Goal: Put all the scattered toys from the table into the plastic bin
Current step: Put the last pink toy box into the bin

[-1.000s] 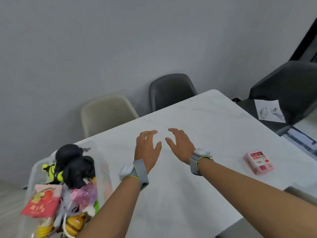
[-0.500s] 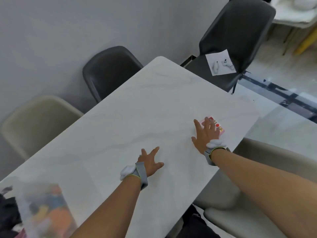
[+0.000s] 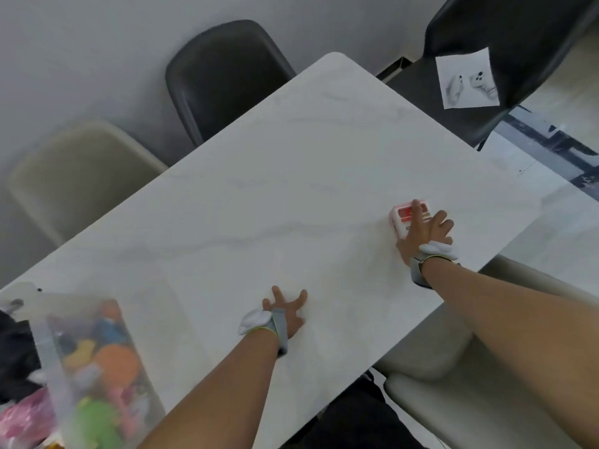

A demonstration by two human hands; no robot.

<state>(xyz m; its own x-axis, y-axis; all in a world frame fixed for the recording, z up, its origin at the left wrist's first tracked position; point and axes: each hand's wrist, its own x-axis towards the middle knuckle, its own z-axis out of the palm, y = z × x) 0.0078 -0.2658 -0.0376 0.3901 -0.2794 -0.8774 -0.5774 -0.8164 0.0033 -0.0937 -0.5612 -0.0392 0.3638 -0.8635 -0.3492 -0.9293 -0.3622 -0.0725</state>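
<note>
Right hand (image 3: 421, 233) apparently gripping pink toy (image 3: 403, 217), left hand (image 3: 288, 314) splayed on table (image 3: 291, 176)

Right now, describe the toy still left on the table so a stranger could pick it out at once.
Start at the white marble table and follow its right edge, far from the plastic bin at the left. There the right hand lies over a small box-shaped toy. It is pink and white with red patches, and it is the only loose thing on the tabletop.

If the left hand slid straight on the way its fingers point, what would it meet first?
Nothing nearby: ahead of the left hand lies bare table, probably up to the far edge, though depth is unclear. The pink toy sits off to the right.
</note>
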